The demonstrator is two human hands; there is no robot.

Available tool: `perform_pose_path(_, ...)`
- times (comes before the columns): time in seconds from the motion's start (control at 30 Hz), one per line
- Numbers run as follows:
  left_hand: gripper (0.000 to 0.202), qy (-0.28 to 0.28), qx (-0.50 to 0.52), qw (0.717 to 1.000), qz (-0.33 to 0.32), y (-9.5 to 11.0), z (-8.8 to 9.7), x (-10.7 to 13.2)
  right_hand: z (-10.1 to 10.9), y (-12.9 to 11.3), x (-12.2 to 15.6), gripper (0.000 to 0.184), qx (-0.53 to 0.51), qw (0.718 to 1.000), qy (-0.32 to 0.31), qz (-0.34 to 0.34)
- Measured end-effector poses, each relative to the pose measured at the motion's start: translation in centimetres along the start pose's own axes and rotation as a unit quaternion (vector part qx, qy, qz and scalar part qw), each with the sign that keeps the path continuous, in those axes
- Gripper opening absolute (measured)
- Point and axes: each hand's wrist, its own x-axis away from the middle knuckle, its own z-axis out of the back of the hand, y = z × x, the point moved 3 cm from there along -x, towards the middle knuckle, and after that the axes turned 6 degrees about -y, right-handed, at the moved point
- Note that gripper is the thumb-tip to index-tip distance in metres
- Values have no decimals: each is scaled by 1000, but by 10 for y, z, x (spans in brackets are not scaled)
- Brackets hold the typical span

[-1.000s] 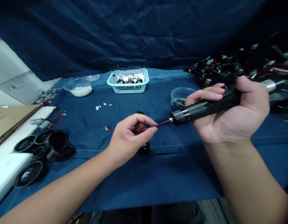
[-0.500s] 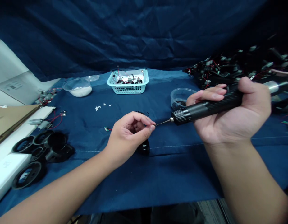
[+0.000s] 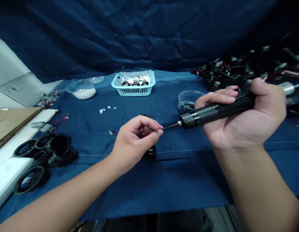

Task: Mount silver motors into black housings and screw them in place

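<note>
In the head view, the left hand (image 3: 134, 141) pinches a tiny part (image 3: 161, 130) between thumb and forefinger (too small to make out), holding it up to meet the bit of a black electric screwdriver (image 3: 195, 116). The right hand (image 3: 243, 122) clamps that tool in its fist, tip just apart from the pinch, above the blue cloth (image 3: 188, 180). No writing reads clearly.

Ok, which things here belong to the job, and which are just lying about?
Job: right hand, screwdriver, left hand, its fingers pinching something too small to tell, cup of small black parts.
Lying about: basket of wired motors, tub of white granules, black rings, cardboard.
</note>
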Motion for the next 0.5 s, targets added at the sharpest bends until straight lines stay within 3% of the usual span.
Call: perform_pose_path(0.5,14,8,-53,998,12,1,-1,0,-3,3,3,28,16,999,10,26)
